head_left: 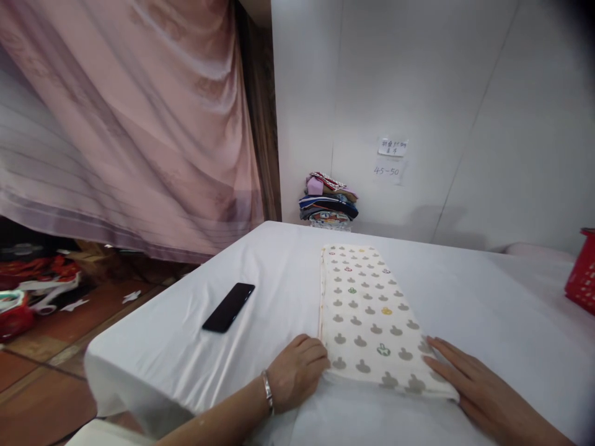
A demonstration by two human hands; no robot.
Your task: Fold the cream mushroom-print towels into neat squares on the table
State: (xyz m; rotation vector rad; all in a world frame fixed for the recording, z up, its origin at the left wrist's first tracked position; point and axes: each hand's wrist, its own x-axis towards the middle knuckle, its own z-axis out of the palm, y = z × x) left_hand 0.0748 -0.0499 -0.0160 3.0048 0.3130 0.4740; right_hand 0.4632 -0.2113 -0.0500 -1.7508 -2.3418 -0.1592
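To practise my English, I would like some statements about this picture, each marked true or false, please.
1. The left hand touches the cloth. True.
2. A phone lies on the table. True.
3. The phone is to the right of the cloth. False: it is to the left.
4. The cloth is plain black. False: it is whitish with printed shapes.
5. The right hand holds the phone. False: it is at the cloth's right edge.
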